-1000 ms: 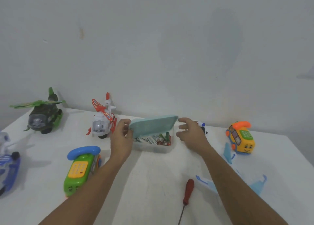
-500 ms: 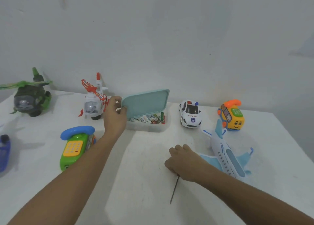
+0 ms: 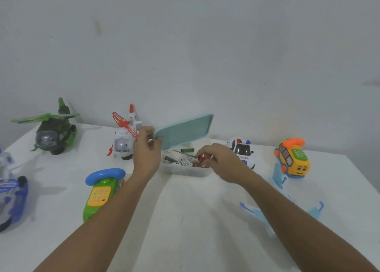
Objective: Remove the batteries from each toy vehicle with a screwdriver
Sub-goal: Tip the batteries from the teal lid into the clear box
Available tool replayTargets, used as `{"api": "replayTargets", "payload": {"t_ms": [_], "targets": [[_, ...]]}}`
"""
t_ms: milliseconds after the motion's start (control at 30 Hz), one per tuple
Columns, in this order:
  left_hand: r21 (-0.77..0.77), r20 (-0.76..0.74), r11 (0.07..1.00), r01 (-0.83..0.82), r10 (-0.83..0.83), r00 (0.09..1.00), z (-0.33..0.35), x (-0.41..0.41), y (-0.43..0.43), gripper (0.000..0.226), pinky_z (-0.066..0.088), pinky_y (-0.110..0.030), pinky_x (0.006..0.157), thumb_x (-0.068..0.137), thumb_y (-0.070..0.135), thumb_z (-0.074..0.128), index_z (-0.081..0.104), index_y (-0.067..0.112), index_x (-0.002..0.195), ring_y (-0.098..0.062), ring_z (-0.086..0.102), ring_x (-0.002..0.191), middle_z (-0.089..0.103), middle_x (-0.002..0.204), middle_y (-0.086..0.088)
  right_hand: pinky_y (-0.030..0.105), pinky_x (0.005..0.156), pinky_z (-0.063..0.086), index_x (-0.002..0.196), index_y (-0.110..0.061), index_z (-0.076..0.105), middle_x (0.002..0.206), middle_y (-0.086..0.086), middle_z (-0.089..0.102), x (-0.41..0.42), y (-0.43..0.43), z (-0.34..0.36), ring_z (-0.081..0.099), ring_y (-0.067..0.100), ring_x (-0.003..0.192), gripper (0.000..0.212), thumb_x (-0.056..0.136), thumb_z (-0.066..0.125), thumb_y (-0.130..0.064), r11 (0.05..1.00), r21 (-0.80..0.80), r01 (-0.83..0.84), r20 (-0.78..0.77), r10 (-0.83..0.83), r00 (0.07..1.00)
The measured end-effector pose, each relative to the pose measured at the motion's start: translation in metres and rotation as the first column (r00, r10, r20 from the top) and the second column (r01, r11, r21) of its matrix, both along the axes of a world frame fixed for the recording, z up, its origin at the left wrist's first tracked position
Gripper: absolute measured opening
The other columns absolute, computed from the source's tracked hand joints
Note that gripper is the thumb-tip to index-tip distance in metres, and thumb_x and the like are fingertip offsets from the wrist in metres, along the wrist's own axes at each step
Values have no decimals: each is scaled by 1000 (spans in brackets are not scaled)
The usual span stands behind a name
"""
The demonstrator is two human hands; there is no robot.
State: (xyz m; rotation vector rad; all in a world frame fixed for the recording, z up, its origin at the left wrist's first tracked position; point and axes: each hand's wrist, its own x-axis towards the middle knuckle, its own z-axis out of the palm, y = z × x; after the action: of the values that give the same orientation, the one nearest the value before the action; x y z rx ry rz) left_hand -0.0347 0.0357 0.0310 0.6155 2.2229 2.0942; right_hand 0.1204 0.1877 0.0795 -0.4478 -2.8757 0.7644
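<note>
Red-handled screwdriver [image 3: 185,153], thin shaft pointing to 10 o'clock, is pinched by the right hand [image 3: 221,160] over the clear box [image 3: 185,172] of batteries [image 3: 178,161] on the desk [image 3: 195,210]. The left hand [image 3: 147,150] grips the tilted teal lid [image 3: 185,131]. Police car [image 3: 241,150] at the box's 3 o'clock.

wall [image 3: 205,45]: pale grey-white, plain, fills the upper half of the view and meets the back of the bench
smear [image 3: 98,28]: short brownish streak high on the wall, left of centre
speck [image 3: 264,83]: tiny dark dot on the wall, right of centre
bench [image 3: 195,220]: white top, soft grey shadows across it; its right edge runs off at a slant
box [image 3: 185,172]: low, clear plastic, rectangular, at the middle back of the bench, near the wall
lid [image 3: 185,131]: teal, rounded corners, raised off the box and tilted, inner face toward the camera, left end lower than the right
</note>
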Motion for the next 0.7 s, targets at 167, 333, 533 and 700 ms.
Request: {"api": "replayTargets", "payload": {"t_ms": [167,333,533,700], "targets": [[22,-3,999,33,-33,999,3,-5,0,19,51,-30,86,98,2,53,48,19,105,-12,61,95,62,102,1,34,79,41,109,-22,70,103,9,58,-41,-6,-16,51,30,98,27,93,52,-9,910,412,-52,195,-33,980],[-4,-14,1000,29,-29,999,5,-9,0,15,49,-32,85,99,5,51,47,17,107,-14,61,94,63,103,-6,29,68,48,84,-16,74,85,10,66,-70,-7,-32,61,29,83,24,79,57,0,966,258,12,217,-70,974],[-44,-45,999,13,-15,999,6,-9,1,12,44,-25,79,101,4,48,48,15,106,4,55,86,59,96,2,24,71,52,107,-8,72,88,2,64,-65,5,-28,65,22,78,21,88,64,-7,990,-44,138,63,-135,989],[-25,8,996,87,-87,996,6,-6,1,16,41,-10,89,102,0,44,47,16,102,23,53,97,63,105,23,21,66,55,104,2,69,96,14,67,-37,25,-2,65,21,77,22,90,53,9,647,-676,352,25,-457,889]]}}
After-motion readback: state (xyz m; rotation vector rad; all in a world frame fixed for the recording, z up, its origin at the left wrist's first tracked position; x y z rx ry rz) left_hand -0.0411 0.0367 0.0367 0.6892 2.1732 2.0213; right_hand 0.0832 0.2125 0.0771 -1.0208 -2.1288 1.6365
